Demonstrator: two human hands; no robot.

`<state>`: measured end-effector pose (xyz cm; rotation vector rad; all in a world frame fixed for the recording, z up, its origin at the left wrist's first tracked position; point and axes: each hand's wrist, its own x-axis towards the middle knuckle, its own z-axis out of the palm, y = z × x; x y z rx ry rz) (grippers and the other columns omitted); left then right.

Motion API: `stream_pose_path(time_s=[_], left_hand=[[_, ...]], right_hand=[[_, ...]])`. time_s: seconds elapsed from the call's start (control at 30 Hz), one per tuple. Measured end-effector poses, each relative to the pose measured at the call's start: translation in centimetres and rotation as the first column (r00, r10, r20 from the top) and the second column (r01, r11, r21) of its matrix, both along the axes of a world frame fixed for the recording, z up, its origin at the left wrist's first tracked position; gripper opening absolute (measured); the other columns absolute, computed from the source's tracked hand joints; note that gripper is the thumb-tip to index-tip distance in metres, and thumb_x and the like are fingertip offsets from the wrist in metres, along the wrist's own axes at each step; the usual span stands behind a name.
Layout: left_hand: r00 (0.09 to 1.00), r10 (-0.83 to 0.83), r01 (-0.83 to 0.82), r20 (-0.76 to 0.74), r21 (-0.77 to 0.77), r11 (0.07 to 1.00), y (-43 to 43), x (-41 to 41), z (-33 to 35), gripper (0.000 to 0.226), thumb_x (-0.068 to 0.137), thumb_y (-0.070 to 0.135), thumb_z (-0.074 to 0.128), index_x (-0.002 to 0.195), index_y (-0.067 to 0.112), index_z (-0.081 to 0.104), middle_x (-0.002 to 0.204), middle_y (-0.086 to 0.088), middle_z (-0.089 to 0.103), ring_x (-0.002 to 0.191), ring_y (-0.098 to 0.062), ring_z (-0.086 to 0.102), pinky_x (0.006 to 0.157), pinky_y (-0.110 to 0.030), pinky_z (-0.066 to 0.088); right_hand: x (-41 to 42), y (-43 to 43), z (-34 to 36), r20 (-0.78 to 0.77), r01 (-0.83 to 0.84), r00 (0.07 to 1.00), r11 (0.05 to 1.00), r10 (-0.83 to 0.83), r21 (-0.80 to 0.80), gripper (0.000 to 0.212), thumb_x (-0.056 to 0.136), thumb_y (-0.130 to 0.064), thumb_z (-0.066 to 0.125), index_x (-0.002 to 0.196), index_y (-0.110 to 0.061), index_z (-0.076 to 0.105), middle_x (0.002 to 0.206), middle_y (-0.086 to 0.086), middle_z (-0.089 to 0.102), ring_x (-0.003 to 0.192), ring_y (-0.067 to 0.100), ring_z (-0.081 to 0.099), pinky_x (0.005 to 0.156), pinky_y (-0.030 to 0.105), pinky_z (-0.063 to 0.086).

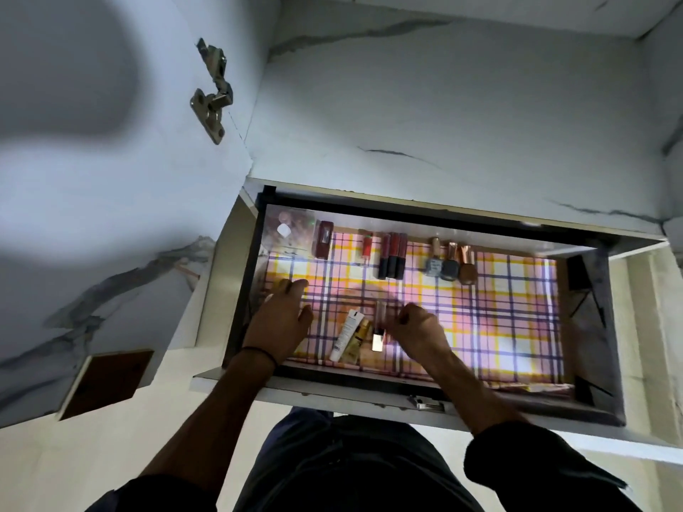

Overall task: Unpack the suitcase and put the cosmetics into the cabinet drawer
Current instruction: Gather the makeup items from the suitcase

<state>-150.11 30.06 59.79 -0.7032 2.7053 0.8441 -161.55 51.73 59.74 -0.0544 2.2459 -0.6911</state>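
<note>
The cabinet drawer (606, 327) stands pulled out, lined with plaid paper (499, 312). Along its back lie a dark red box (323, 240), a red lipstick (366, 245), three dark red lip gloss tubes (392, 255) and three nail polish bottles (449, 266). Near the front lie a white tube (346, 334) and a yellow tube (357, 339). My right hand (421, 328) pinches a slim, blurred tube with a silver cap (378, 336) just right of them. My left hand (282, 319) rests on the liner at the drawer's left side, fingers bent.
A clear pouch (286, 230) with small items sits in the drawer's back left corner. The open cabinet door (92, 179) with its metal hinge (212, 101) is on the left. The marble shelf (443, 123) lies above the drawer. The right half of the liner is bare.
</note>
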Motion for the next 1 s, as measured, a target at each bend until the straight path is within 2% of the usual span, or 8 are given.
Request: stream_pose_path(time_s=[0.23,0.37,0.47,0.57,0.63,0.77,0.9,1.0], left_hand=[[0.992,-0.117,0.112,0.044,0.098,0.989,2.6,-1.2,-0.9,0.041,0.097,0.024,0.050,0.137,0.016,0.048,0.129,-0.008,0.055,0.111,-0.024,0.055,0.091,-0.036,0.048],[0.988,-0.125,0.110,0.085,0.161,0.981,2.8,-0.8,-1.7,0.042,0.097,0.027,0.052,0.136,0.013,0.050,0.123,-0.009,0.060,0.104,-0.022,0.058,0.092,-0.037,0.048],[0.998,-0.022,0.010,0.055,0.211,0.977,2.4,-0.6,-1.8,0.038,0.096,0.021,0.056,0.132,0.010,0.054,0.115,-0.010,0.064,0.094,-0.016,0.057,0.087,-0.030,0.048],[0.997,0.081,-0.082,0.012,0.215,0.973,2.0,-0.5,-1.9,0.035,0.095,0.017,0.059,0.128,0.007,0.057,0.113,-0.011,0.064,0.095,-0.018,0.059,0.088,-0.032,0.049],[0.993,0.118,-0.118,0.013,0.225,0.967,1.8,-0.4,-2.0,0.034,0.094,0.017,0.061,0.127,0.007,0.057,0.114,-0.011,0.063,0.099,-0.022,0.061,0.089,-0.035,0.051],[0.992,0.116,-0.126,0.055,0.224,0.966,2.0,-0.4,-2.2,0.036,0.093,0.017,0.060,0.128,0.009,0.057,0.122,-0.013,0.062,0.106,-0.026,0.060,0.094,-0.038,0.050],[0.994,0.087,-0.099,0.069,0.203,0.974,2.2,-0.2,-2.5,0.035,0.093,0.016,0.058,0.128,0.009,0.057,0.122,-0.013,0.060,0.109,-0.026,0.057,0.094,-0.033,0.045],[0.992,0.111,-0.122,0.064,0.216,0.969,2.0,-0.2,-2.6,0.031,0.092,0.013,0.059,0.122,0.007,0.060,0.116,-0.012,0.062,0.104,-0.025,0.057,0.091,-0.032,0.045]], right_hand=[[2.4,-0.7,-1.5,0.079,-0.046,0.996,0.998,0.050,-0.048,0.024,0.088,-0.037,0.074,0.105,-0.020,0.071,0.078,-0.012,0.066,0.063,0.000,0.063,0.046,0.011,0.044],[2.4,-1.2,-1.3,0.039,-0.045,0.998,0.999,0.046,-0.028,0.013,0.089,-0.030,0.073,0.090,-0.017,0.070,0.073,-0.007,0.067,0.059,0.005,0.063,0.044,0.013,0.045],[2.2,-1.7,-0.1,-0.038,-0.010,0.999,0.996,0.007,-0.094,0.013,0.091,-0.027,0.068,0.079,-0.024,0.064,0.070,-0.007,0.068,0.056,0.008,0.062,0.046,0.018,0.050],[1.0,-3.9,0.4,-0.066,0.012,0.998,0.993,-0.020,-0.121,0.019,0.092,-0.025,0.066,0.077,-0.014,0.064,0.061,-0.004,0.060,0.044,0.007,0.050,0.033,0.014,0.032],[-0.3,-6.2,0.1,-0.068,0.019,0.997,0.992,-0.028,-0.127,0.020,0.091,-0.024,0.066,0.080,-0.007,0.066,0.062,0.000,0.060,0.040,0.007,0.047,0.030,0.015,0.029],[-1.9,-9.8,-0.6,-0.107,-0.003,0.994,0.995,-0.008,-0.104,0.019,0.091,-0.026,0.064,0.087,-0.007,0.059,0.080,0.006,0.060,0.056,0.015,0.054,0.036,0.017,0.032],[-2.9,-11.5,-0.9,-0.174,-0.076,0.982,0.997,0.071,-0.023,0.029,0.098,-0.029,0.059,0.112,-0.003,0.056,0.098,0.006,0.050,0.081,0.020,0.054,0.062,0.023,0.042],[-2.9,-12.0,-1.3,-0.233,-0.110,0.969,0.987,0.081,-0.116,0.029,0.103,-0.029,0.053,0.118,-0.005,0.051,0.102,0.011,0.057,0.084,0.024,0.059,0.053,0.022,0.036]])
